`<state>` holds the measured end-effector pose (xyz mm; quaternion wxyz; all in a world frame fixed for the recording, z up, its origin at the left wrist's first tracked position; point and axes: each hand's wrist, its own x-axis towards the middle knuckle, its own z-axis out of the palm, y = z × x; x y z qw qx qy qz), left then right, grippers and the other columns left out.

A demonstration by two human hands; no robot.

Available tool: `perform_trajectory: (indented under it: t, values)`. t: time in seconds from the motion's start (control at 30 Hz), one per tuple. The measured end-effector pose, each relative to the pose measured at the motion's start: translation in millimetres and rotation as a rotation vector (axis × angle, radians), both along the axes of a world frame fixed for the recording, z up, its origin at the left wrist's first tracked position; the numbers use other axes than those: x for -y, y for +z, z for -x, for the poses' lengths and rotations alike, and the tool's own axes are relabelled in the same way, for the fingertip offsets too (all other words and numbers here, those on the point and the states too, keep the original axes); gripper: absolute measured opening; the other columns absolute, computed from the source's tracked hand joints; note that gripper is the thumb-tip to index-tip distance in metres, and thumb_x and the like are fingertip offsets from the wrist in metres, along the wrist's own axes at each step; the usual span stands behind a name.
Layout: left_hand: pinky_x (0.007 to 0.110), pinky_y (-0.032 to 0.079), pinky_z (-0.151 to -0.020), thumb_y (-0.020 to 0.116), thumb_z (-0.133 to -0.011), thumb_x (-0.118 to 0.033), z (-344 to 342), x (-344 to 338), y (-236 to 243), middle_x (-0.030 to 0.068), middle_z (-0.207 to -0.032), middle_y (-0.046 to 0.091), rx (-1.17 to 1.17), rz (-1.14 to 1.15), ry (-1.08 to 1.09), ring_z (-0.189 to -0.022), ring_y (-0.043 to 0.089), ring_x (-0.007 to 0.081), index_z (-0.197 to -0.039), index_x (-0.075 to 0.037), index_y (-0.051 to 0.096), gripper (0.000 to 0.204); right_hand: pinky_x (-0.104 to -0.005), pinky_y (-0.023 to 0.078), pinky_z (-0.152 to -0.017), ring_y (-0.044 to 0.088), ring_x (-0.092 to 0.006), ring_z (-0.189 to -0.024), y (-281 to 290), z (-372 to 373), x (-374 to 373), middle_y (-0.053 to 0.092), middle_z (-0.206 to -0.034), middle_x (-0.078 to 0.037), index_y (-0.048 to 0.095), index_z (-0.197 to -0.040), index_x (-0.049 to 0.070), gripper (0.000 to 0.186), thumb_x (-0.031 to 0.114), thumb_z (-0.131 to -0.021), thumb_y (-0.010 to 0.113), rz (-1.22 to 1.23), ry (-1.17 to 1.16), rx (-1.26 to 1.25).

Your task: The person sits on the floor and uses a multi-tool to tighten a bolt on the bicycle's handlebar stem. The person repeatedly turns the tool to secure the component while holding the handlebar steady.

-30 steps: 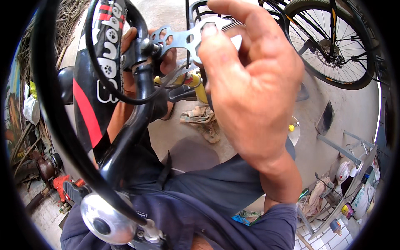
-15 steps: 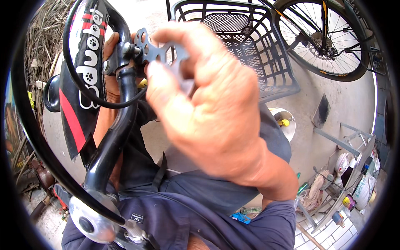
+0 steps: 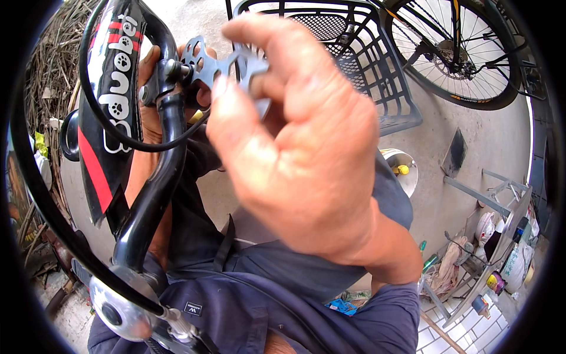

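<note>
A: What changed?

B: Right hand (image 3: 300, 141): index finger was curled onto the flat spanner (image 3: 213, 69) half a second ago, now raised clear of it toward 11 o'clock. Spanner has swung too, shows more of its face; it was closer to edge-on.

A: Meaning?

B: My read: re-angling at the bolt (image 3: 184, 69), not loading it. Can't see any hole seated on the bolt, so I'd call it lining up, not turning.

A: Grip?

B: Right is a narrow pinch: thumb on the near face, other fingers behind, spanner between. Index adds nothing right now.

A: Spanner vs grip?

B: Between 10 and 11 o'clock from the middle of that hand. Near end in the pinch, far holed end sticks out free toward 10.

A: And the bolt?

B: 9 o'clock of the spanner, just beside its far end. Touching or not, can't tell. It sits in the black clamp (image 3: 159, 85) at the top of the handlebar (image 3: 158, 197).

A: Left hand (image 3: 147, 66)?

B: 9 o'clock of the bolt, mostly hidden behind the clamp. Looks like it's bracing, but can't tell how tight or wide the grip is.
</note>
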<state>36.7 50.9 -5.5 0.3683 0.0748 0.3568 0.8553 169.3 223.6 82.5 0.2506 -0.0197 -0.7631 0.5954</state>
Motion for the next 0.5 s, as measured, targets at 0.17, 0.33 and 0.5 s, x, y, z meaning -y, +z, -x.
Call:
perform_trajectory:
  t: [0.17, 0.33, 0.5]
  values:
    - [0.034, 0.046, -0.061, 0.044, -0.096, -0.060, -2.6, -15.0, 7.7, 0.0165, -0.077, 0.062, -0.132, 0.014, -0.078, -0.063, 0.056, 0.0246, -0.101, 0.002, 0.062, 0.065, -0.0437, 0.053, -0.058, 0.066, -0.0388, -0.063, 6.0, 13.9, -26.0, 0.063, -0.064, -0.022, 0.060, -0.103, -0.007, 0.021, 0.000, -0.083, 0.060, 0.260, -0.026, -0.096]
    - [0.033, 0.045, -0.059, 0.042, -0.096, -0.060, 1.2, -11.1, 0.6, 0.0146, -0.074, 0.061, -0.245, -0.017, -0.098, -0.061, 0.055, 0.0222, -0.100, 0.000, 0.062, 0.063, -0.0428, 0.053, -0.059, 0.067, -0.0390, -0.063, 21.2, 21.6, -19.8, 0.063, -0.065, -0.023, 0.061, -0.100, -0.008, 0.019, 0.002, -0.084, 0.061, 0.179, -0.105, 0.027]
    - [0.034, 0.052, -0.068, 0.048, -0.097, -0.054, 3.2, -4.7, -4.0, 0.0164, -0.083, 0.066, -0.036, 0.039, 0.110, -0.066, 0.060, 0.0252, -0.109, 0.001, 0.063, 0.059, -0.0434, 0.054, -0.060, 0.068, -0.0390, -0.065, 6.0, 15.6, -8.8, 0.064, -0.067, -0.025, 0.059, -0.097, -0.007, 0.016, 0.003, -0.085, 0.061, 0.053, -0.062, -0.057]
